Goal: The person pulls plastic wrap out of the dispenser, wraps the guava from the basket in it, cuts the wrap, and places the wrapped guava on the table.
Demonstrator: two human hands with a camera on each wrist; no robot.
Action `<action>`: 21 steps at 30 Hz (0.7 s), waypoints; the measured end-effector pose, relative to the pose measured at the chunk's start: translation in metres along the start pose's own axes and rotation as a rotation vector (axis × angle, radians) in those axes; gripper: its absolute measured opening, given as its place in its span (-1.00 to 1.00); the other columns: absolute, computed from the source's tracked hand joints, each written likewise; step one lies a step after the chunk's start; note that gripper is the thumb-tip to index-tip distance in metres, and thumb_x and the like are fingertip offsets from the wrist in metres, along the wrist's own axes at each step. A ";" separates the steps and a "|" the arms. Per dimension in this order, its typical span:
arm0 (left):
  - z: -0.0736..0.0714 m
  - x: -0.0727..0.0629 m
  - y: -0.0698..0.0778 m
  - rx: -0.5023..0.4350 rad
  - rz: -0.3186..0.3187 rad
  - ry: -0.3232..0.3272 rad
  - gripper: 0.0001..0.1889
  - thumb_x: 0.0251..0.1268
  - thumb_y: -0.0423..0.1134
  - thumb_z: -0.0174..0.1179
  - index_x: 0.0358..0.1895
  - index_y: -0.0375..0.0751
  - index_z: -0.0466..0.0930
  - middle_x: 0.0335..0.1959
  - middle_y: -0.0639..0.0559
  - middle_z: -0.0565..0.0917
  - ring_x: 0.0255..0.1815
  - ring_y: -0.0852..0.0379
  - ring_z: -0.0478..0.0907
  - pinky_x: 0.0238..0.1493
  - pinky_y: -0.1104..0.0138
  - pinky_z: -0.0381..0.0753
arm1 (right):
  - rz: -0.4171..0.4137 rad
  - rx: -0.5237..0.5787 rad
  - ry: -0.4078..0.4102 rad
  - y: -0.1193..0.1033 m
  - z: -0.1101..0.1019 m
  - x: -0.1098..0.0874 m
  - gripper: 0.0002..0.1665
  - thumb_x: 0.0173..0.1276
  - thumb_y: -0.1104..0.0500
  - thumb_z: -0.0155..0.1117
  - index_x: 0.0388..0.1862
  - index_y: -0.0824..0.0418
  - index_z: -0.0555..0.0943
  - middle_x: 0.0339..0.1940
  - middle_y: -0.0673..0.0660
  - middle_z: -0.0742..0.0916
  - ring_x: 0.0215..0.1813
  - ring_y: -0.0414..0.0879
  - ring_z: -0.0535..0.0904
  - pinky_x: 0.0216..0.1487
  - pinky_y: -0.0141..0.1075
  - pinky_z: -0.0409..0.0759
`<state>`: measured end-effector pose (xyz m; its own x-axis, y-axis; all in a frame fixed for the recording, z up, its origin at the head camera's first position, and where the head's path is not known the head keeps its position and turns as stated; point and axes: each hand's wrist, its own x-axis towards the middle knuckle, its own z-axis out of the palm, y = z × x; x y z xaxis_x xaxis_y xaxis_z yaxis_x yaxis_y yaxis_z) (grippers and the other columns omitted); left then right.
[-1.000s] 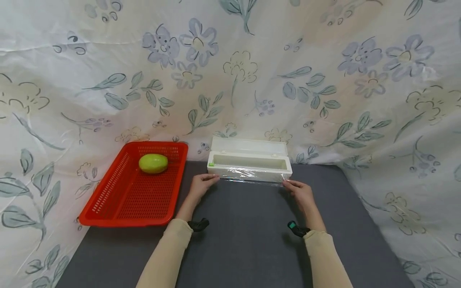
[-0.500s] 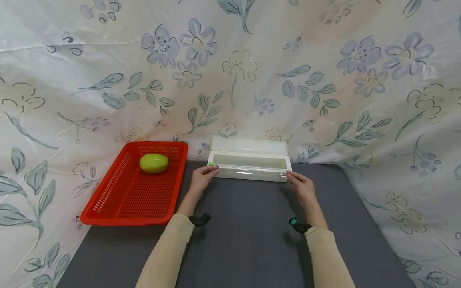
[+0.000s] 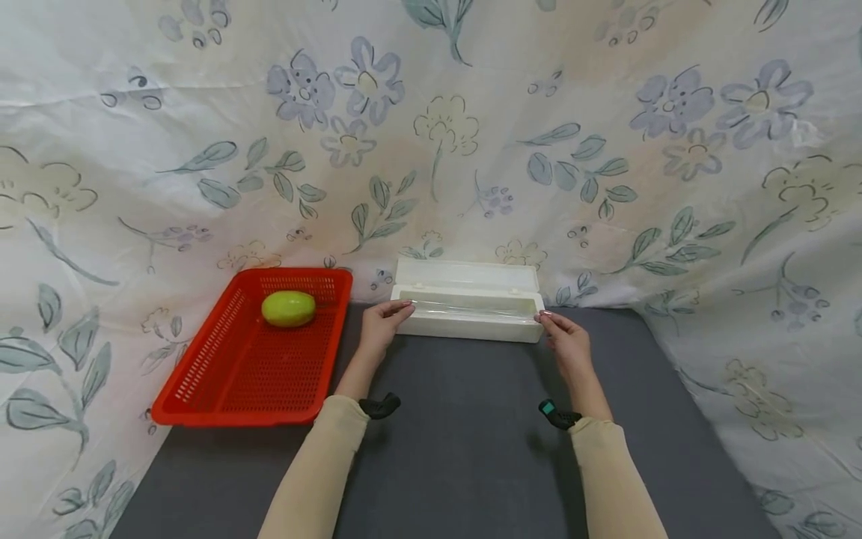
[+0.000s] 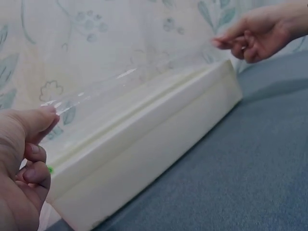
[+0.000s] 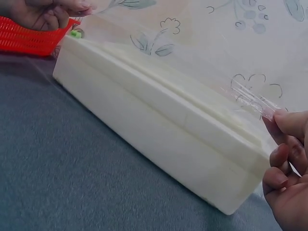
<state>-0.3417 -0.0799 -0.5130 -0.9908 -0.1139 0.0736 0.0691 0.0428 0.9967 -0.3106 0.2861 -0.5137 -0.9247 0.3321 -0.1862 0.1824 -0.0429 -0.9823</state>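
A long white box (image 3: 465, 328) stands at the back of the table with its lid (image 3: 467, 275) tipped back. Clear plastic wrap (image 4: 126, 74) stretches above the box's opening between both hands. My left hand (image 3: 382, 326) pinches the wrap's left end between thumb and forefinger, at the box's left corner. At the opposite corner my right hand (image 3: 569, 340) pinches the other end the same way; the right wrist view shows the wrap bunched at those fingertips (image 5: 281, 118). A small green piece (image 5: 75, 33) sits on the box's left end.
Left of the box is a red perforated basket (image 3: 252, 415) holding a yellow-green oval fruit (image 3: 288, 308). The grey tabletop (image 3: 458, 434) extends in front of the box. A floral cloth (image 3: 444, 187) hangs behind and at the sides.
Both hands have risen and moved back, carrying the wrap from below the box's front edge to over its opening. Basket and fruit have stayed in place.
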 end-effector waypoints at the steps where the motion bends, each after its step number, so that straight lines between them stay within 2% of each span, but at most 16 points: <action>1: 0.001 0.000 0.001 -0.004 -0.005 0.002 -0.76 0.34 -0.24 0.50 0.01 -0.22 0.86 -0.10 0.00 0.86 -0.15 0.19 0.67 -0.22 0.35 0.55 | 0.006 0.006 0.003 -0.001 0.000 0.000 -0.44 0.54 -0.01 0.40 0.41 0.19 0.64 -0.24 -0.36 0.81 0.07 -0.12 0.56 0.12 -0.25 0.57; 6: 0.003 0.001 0.006 -0.026 -0.013 0.019 -0.76 0.34 -0.23 0.51 0.01 -0.22 0.86 -0.09 0.01 0.85 -0.19 0.22 0.63 -0.31 0.40 0.48 | 0.013 0.050 0.005 -0.013 0.003 0.004 -0.49 0.56 0.04 0.38 0.39 0.21 0.65 -0.21 -0.31 0.82 -0.14 -0.23 0.50 -0.19 -0.39 0.51; 10: 0.003 0.003 0.014 -0.027 -0.022 0.025 -0.71 0.36 -0.18 0.50 0.06 -0.22 0.84 -0.06 0.00 0.83 -0.22 0.16 0.54 -0.37 0.41 0.40 | -0.001 0.096 0.004 -0.026 0.007 0.007 -0.50 0.55 0.06 0.39 0.36 0.24 0.65 -0.25 -0.30 0.82 -0.24 -0.27 0.44 -0.32 -0.43 0.43; 16: 0.003 0.007 0.024 -0.046 -0.050 0.017 -0.62 0.40 -0.18 0.47 0.17 -0.30 0.77 0.04 -0.07 0.81 -0.11 0.08 0.53 -0.23 0.37 0.45 | -0.003 0.100 0.008 -0.040 0.009 0.009 -0.55 0.56 0.07 0.38 0.32 0.22 0.68 -0.25 -0.28 0.81 -0.18 -0.21 0.45 -0.24 -0.38 0.48; 21: 0.005 0.010 0.032 -0.064 -0.074 0.025 -0.68 0.39 -0.18 0.48 0.13 -0.20 0.81 0.10 -0.06 0.79 -0.01 0.09 0.57 -0.09 0.34 0.53 | 0.008 0.103 0.019 -0.048 0.010 0.010 -0.54 0.55 0.05 0.39 0.34 0.18 0.68 -0.21 -0.29 0.81 0.00 -0.15 0.53 0.04 -0.28 0.57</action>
<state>-0.3500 -0.0752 -0.4804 -0.9903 -0.1387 0.0001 0.0043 -0.0300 0.9995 -0.3318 0.2820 -0.4682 -0.9165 0.3494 -0.1950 0.1541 -0.1417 -0.9778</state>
